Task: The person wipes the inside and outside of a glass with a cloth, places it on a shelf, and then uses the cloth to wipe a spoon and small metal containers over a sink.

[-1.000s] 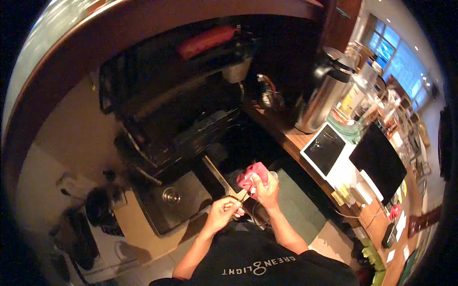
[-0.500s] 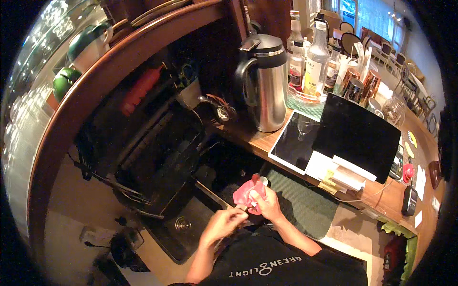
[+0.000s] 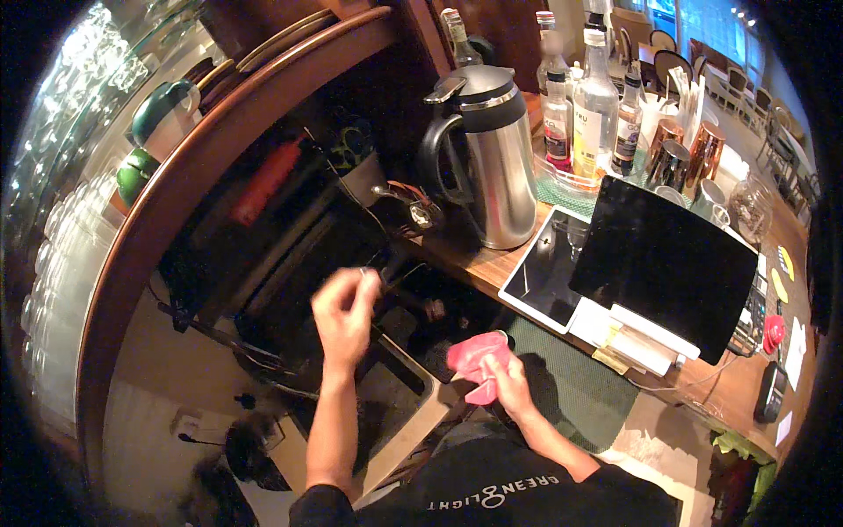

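My right hand (image 3: 511,384) is closed around a crumpled pink cloth (image 3: 474,358) in front of my body. A pale rounded edge shows at the cloth's far side; what it belongs to is mostly hidden. Out to the left, my left hand (image 3: 342,318) is raised over the dark sink area, thumb and fingers pinched together. Something small and light may be at its fingertips, too blurred to name. Beneath it lies the dark sink (image 3: 386,386) with a light front edge.
On the wooden counter (image 3: 479,274) at right stand a steel thermal jug (image 3: 496,167), several bottles (image 3: 593,114), a white-framed tablet (image 3: 544,272) and a black screen (image 3: 665,268). A green mat (image 3: 575,378) lies nearer me. A curved wooden shelf (image 3: 189,145) with glassware arches at left.
My left hand has left the pink cloth and moved up and to the left. The cloth, still in my right hand, has shifted slightly to the right. The view has tilted a little.
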`<state>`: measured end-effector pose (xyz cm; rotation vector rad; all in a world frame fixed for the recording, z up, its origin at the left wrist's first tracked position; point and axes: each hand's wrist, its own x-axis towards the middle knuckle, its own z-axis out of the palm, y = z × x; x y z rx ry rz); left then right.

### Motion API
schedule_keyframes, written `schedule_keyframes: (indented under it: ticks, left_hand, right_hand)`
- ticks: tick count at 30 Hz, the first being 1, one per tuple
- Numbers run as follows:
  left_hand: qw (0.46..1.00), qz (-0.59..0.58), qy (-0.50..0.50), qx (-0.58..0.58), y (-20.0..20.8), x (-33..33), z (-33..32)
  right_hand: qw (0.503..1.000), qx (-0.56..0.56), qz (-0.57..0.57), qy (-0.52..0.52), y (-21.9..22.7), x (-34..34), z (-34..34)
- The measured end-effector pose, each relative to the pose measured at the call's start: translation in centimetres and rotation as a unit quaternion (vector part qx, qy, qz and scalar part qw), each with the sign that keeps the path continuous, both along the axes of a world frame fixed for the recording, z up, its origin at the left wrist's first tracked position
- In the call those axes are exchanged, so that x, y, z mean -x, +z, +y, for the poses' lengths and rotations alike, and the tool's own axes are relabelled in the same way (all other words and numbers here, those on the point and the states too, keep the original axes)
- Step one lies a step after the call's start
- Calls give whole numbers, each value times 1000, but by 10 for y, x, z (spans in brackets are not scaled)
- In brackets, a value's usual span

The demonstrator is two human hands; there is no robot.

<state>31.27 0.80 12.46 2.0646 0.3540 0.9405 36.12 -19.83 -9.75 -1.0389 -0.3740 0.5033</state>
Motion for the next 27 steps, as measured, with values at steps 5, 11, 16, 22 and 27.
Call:
schedule_keyframes:
  ticks: [5,11,16,22,27]
  left_hand:
    - [925,-163,116,-322,53,-94,33]
    - [918,3,187,-350,33,-151,55]
    - [858,49,194,-473,17,-153,60]
    - [903,-193,75,-376,-22,-116,41]
    - [999,-2,24,-46,-203,-55,47]
  right_hand:
    - [998,44,51,8,-9,6,-19]
    - [996,52,68,-18,-28,14,-28]
    - [989,56,115,-71,-35,7,-47]
    - [983,106,139,-48,-48,11,-80]
    - [978,150,104,100,-38,25,-91]
